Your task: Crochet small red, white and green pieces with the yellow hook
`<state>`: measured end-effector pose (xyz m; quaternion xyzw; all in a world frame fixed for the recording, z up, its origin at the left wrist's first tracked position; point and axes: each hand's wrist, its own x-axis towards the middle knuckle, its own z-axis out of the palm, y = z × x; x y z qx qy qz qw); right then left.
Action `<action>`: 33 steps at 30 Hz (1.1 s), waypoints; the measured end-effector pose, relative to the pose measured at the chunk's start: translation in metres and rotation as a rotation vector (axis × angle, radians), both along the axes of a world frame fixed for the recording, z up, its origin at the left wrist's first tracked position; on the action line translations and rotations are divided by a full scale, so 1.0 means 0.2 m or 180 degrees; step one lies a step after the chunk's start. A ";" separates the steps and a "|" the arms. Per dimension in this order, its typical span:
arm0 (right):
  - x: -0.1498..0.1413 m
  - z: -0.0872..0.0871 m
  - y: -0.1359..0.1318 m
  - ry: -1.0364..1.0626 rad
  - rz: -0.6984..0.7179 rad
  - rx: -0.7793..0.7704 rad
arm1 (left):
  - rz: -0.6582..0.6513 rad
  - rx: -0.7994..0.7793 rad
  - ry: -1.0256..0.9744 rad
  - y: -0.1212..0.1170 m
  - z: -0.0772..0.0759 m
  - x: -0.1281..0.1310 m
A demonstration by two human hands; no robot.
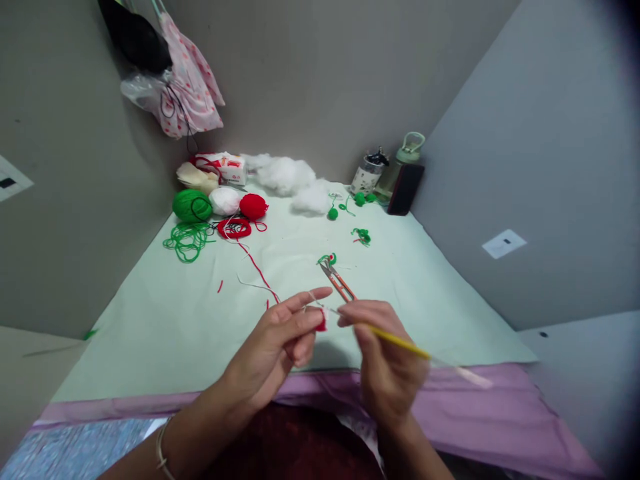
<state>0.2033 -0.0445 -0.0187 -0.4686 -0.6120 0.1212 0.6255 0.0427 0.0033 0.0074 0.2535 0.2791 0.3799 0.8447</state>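
Between the thumb and fingers of my left hand [280, 340] is a small red-and-white crochet piece [321, 321]. Its index finger is stretched out, with white yarn [257, 287] passing over it. My right hand [387, 353] grips a crochet hook [400, 341] with a yellow handle, and the hook's tip meets the white edge of the piece. The rear end of the hook looks blurred. Just beyond my hands lie thread snips [343, 283] with orange handles, touching a small green-and-red crocheted bit [327, 259].
Green [191, 205], white [225, 200] and red yarn balls [253, 206] sit at the back left, near loose green yarn [186, 241]. White stuffing [287, 177] lies along the back wall. A pen cup [367, 177], a bottle [407, 153] and a phone [406, 190] stand at the back right.
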 end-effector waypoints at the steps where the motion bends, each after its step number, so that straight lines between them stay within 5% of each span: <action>1: 0.00 0.01 0.01 0.0412 0.0166 -0.0085 | 0.0014 -0.0035 -0.0022 0.00 0.00 0.00; 4: 0.00 0.02 0.03 0.1180 0.0673 -0.0337 | 0.0180 0.0239 0.0105 0.00 0.00 0.00; 8: -0.02 0.00 0.04 0.1060 0.0713 -0.0477 | 0.0317 0.0624 0.0363 -0.03 0.00 0.01; 15: 0.00 0.03 0.06 0.1946 0.1057 -0.0714 | 0.0283 0.0513 0.0350 -0.02 0.00 0.01; 19: 0.01 0.05 0.05 0.1888 0.1037 -0.0779 | 0.0212 0.0478 0.0412 -0.02 0.01 0.00; 25: 0.02 0.03 -0.01 0.0816 0.0715 -0.0333 | 0.0286 0.0562 0.0388 -0.03 0.00 -0.01; 33: 0.02 -0.01 -0.03 -0.1723 -0.0007 0.0400 | 0.0386 0.0499 0.0203 -0.03 -0.01 0.00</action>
